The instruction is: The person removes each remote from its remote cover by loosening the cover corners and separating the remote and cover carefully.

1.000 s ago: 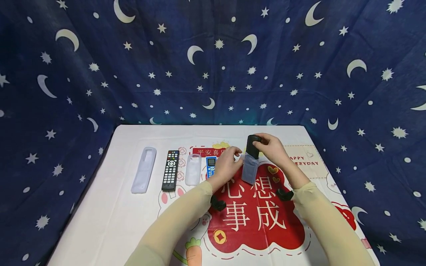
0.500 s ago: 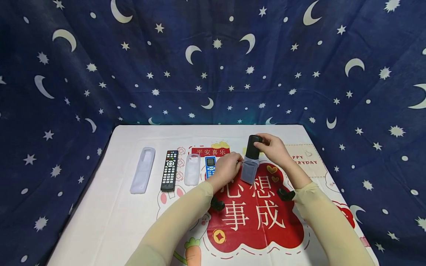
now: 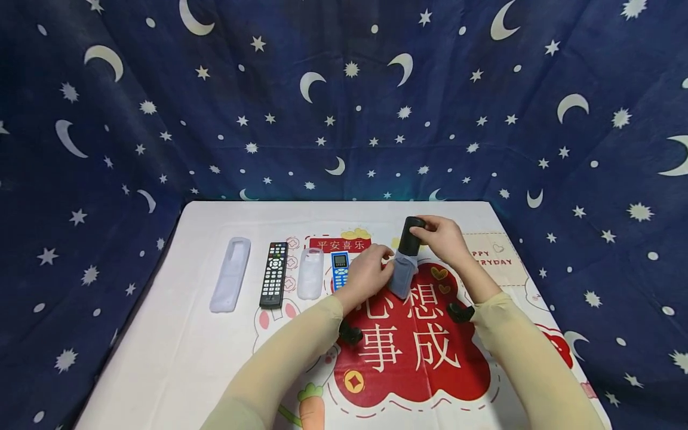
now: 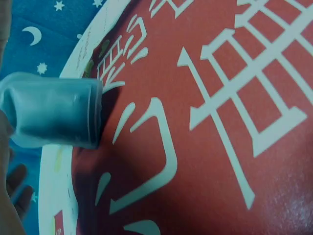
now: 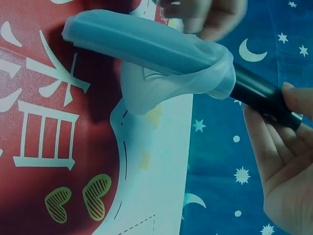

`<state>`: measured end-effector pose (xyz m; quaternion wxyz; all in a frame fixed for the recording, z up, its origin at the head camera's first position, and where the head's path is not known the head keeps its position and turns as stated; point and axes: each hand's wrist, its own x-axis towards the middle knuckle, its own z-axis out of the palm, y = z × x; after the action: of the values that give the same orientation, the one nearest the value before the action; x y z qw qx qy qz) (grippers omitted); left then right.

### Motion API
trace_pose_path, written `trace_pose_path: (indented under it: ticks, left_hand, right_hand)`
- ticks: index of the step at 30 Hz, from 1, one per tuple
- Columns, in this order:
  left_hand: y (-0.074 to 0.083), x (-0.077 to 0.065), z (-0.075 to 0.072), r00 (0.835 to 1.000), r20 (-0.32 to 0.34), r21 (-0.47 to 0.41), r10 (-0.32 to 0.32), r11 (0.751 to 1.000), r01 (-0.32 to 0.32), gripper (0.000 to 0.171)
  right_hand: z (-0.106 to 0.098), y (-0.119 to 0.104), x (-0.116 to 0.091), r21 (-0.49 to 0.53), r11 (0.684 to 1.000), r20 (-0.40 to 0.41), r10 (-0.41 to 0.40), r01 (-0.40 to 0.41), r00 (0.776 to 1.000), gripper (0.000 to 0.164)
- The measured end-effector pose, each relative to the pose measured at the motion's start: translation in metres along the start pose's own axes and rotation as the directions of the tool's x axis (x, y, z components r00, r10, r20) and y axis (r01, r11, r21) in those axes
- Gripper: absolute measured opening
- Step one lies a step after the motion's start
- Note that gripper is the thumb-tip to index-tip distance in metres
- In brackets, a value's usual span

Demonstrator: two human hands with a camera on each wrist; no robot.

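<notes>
My right hand [image 3: 442, 239] grips the upper end of a black remote control [image 3: 411, 236], thumb on one side and fingers on the other. The remote's lower part is inside a translucent silicone cover [image 3: 403, 276], which tilts above the table. In the right wrist view the cover [image 5: 142, 41] wraps the remote's far portion, with a loose flap hanging below its mouth and the bare black end [image 5: 261, 93] in the right hand. My left hand [image 3: 368, 272] pinches the cover near its mouth from the left; its fingertips are partly hidden.
To the left lie a blue remote [image 3: 340, 269], partly behind the left hand, a small translucent cover [image 3: 310, 275], a long black remote [image 3: 274, 276] and a long translucent cover [image 3: 231, 276]. A starry curtain [image 3: 344, 119] stands behind the printed tablecloth [image 3: 161, 358].
The covered remote has tilted further, its top leaning right. The left hand's fingers have curled in and shifted slightly at the cover's edge. The other remotes and covers stay put.
</notes>
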<state>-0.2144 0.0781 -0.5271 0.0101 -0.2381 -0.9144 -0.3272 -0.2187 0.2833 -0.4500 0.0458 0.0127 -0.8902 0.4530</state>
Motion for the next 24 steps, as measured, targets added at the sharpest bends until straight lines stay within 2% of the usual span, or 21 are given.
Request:
trace_pose_path:
  ticks: [2,4,7,9,11,17,20,24]
  left_hand:
    - [0.004,0.001,-0.001,0.998,-0.026,-0.022,0.065,0.998,-0.065,0.029]
    - [0.007,0.002,-0.001,0.988,-0.049,-0.009,0.149,0.989,-0.150,0.029]
    - [0.012,0.006,-0.001,0.964,-0.067,0.058,0.257,0.966,-0.253,0.029]
    - [0.014,0.008,0.001,0.952,-0.076,0.097,0.295,0.953,-0.287,0.028]
    - [0.016,0.009,0.002,0.947,-0.080,0.127,0.311,0.946,-0.300,0.026]
    - [0.018,0.011,0.004,0.946,-0.070,0.202,0.317,0.933,-0.298,0.023]
    - [0.019,0.013,0.004,0.939,-0.069,0.275,0.336,0.911,-0.306,0.020]
    - [0.022,0.014,0.005,0.923,-0.103,0.341,0.371,0.884,-0.318,0.018]
  right_hand:
    - [-0.001,-0.001,0.001,-0.013,1.000,-0.018,0.023,-0.023,1.000,0.048]
    - [-0.001,-0.001,0.001,-0.027,0.999,-0.029,0.044,-0.045,0.999,0.049]
    - [0.002,-0.004,0.004,-0.054,0.996,-0.053,0.063,-0.066,0.997,0.046]
    - [0.004,-0.006,0.005,-0.074,0.994,-0.069,0.069,-0.074,0.995,0.044]
    - [0.007,-0.009,0.006,-0.092,0.992,-0.085,0.076,-0.084,0.993,0.041]
    - [0.011,-0.013,0.007,-0.120,0.987,-0.116,0.094,-0.108,0.989,0.037]
    - [0.012,-0.014,0.007,-0.138,0.985,-0.131,0.089,-0.107,0.987,0.036]
    - [0.014,-0.014,0.008,-0.188,0.979,-0.155,0.055,-0.084,0.986,0.035]
